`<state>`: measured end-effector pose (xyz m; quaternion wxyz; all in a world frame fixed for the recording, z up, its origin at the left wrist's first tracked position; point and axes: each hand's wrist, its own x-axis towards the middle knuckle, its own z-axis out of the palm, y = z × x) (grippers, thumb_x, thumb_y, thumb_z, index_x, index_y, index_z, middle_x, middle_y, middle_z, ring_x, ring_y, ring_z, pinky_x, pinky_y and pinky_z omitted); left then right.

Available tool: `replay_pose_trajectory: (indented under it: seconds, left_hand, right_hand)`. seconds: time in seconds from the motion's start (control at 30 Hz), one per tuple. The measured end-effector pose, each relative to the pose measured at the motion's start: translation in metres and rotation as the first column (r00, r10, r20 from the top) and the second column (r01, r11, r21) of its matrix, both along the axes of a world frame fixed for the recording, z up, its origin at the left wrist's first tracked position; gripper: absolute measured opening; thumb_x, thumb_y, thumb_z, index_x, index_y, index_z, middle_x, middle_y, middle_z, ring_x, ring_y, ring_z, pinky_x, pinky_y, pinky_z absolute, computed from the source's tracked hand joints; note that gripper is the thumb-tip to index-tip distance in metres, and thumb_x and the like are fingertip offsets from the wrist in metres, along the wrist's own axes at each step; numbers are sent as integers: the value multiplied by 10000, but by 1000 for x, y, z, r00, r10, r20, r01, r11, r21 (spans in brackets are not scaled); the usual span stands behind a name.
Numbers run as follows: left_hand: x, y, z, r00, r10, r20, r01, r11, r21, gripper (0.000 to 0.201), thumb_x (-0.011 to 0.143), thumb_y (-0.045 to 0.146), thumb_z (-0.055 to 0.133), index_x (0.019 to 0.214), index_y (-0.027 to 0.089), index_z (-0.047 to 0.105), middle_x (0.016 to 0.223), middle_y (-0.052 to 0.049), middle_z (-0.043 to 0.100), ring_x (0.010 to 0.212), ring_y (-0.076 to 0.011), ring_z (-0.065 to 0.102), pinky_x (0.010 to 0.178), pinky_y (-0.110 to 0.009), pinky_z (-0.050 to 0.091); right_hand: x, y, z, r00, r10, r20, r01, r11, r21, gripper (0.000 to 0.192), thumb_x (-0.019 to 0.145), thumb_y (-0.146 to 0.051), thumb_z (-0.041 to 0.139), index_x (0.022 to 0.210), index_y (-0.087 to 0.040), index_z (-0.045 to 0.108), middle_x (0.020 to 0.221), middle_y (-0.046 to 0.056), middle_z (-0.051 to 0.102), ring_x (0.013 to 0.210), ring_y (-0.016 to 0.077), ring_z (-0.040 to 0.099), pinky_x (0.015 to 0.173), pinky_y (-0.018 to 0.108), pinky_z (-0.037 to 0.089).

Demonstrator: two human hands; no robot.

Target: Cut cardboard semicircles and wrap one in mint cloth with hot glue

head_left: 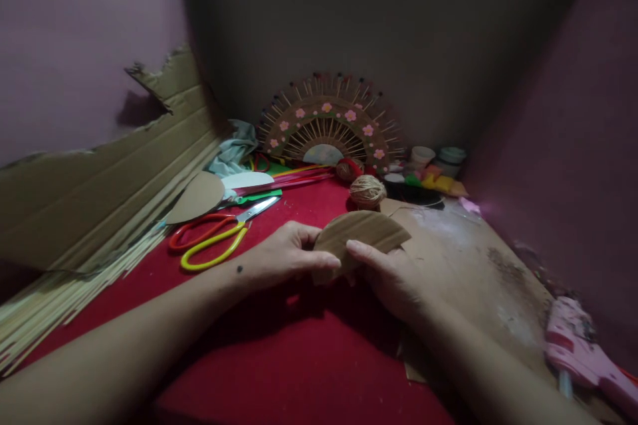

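Cardboard half-disc (359, 231) held upright just above the red counter (279, 358), in front of the twine ball (367, 190). Left hand (286, 254) pinches its left lower edge, fingers closed on it. Right hand (391, 275) clamps the right lower edge, thumb on the front face. Judgement: keep both grips near the straight edge so the piece stays flat. Scissors (214, 236) lie apart, left.
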<state>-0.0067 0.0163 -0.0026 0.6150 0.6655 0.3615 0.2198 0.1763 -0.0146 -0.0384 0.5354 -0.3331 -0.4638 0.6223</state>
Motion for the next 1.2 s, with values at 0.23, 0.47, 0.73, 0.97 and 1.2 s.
replay_pose_trajectory:
  seconds: [0.23,0.47,0.73,0.97,1.2]
  left_hand:
    - [3,0,-1,973,109,204,-140,979,147,654,773,275,715,1374,241,460,795,27,633,639,-94,564,526,-182,426]
    - [3,-4,-3,965,-14,260,-18,993,119,595,846,247,631,1405,228,424,1349,-99,570,1097,-224,611,895,-345,507]
    - [1,-6,2,993,25,114,-56,957,284,561,876,283,586,1409,202,427,1323,-91,600,1114,-230,611,895,-340,527]
    - [-2,-6,-4,995,97,-5,-80,847,525,552,903,345,545,1414,168,431,1327,-90,601,1136,-223,598,896,-302,529]
    - [-1,-6,-5,998,47,-30,-23,833,553,529,926,352,521,1423,205,416,1326,-63,600,1103,-191,616,922,-280,512]
  right_hand:
    - [-1,0,5,995,33,-96,-37,998,-45,315,783,-282,688,1083,-197,644,831,18,695,626,137,609,493,230,482]
    - [1,0,6,985,77,-157,-92,992,-91,414,778,-264,691,1179,-208,602,941,59,706,689,166,646,507,255,538]
    - [0,0,6,985,77,-157,-92,991,-94,425,768,-249,692,1178,-196,592,883,57,699,651,161,637,470,243,536]
    - [1,0,6,983,85,-164,-99,992,-77,391,762,-250,690,1135,-173,599,807,45,691,610,157,634,440,233,525]
    - [-1,-2,6,983,141,-116,-152,984,-94,238,737,-242,683,952,-152,635,720,40,685,547,149,616,405,227,513]
